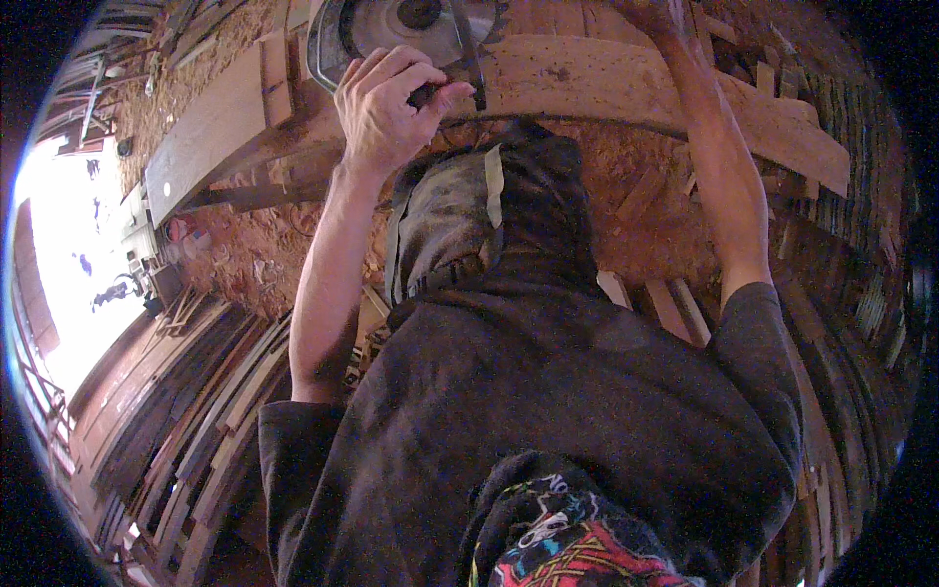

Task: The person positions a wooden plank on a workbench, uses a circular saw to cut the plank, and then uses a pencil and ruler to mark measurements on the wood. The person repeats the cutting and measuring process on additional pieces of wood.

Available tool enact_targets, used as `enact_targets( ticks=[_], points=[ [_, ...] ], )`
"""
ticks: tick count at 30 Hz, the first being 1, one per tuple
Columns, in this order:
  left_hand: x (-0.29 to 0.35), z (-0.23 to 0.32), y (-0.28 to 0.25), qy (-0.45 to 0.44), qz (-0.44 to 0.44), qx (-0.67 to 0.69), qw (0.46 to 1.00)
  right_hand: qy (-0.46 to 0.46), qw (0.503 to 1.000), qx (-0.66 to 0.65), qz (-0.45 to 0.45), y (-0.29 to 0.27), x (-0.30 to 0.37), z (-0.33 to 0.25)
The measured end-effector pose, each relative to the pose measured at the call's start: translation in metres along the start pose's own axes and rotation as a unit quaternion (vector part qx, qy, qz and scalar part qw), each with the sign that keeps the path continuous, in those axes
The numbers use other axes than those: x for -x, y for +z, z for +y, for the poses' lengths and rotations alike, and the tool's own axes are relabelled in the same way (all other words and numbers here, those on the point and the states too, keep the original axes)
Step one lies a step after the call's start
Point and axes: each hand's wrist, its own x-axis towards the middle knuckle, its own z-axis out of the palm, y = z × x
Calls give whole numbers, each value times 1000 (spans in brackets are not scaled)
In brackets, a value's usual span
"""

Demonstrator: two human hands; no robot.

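Observation:
Near the top edge is a circular saw (377, 29) with a round toothed metal blade and a curved grey frame. My left hand (386, 103) is closed at the near edge of this frame, its fingers curled around a dark part of the saw and its thumb pointing right. Behind and right of the blade lies a long wooden plank (587, 83). My right hand (660, 15) is over the far side of the boards, cut off by the top edge. Its fingers are dark and hidden, so whether it grips anything does not show.
Sawdust and wood scraps cover the ground (646, 210). Another broad board (210, 137) slants away on the left. Stacks of long timber (196, 430) line the lower left, with more stacked boards (871, 147) on the right. Bright daylight enters at the far left.

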Motion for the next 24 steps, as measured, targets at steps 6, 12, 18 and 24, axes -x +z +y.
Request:
enact_targets(
  ticks=[6,12,18,24],
  points=[
    [1,1,-3,-1,-1,-5,1000,-38,999,18,13,0,-1,-2],
    [2,1,-2,-4,-1,-7,1000,-40,999,0,25,6,0,-1],
    [1,5,-3,-21,-18,9,1000,-27,999,-6,22,2,0,-1],
    [1,5,-9,-29,-31,4,999,-48,998,22,18,2,-6,-6]
  ],
)
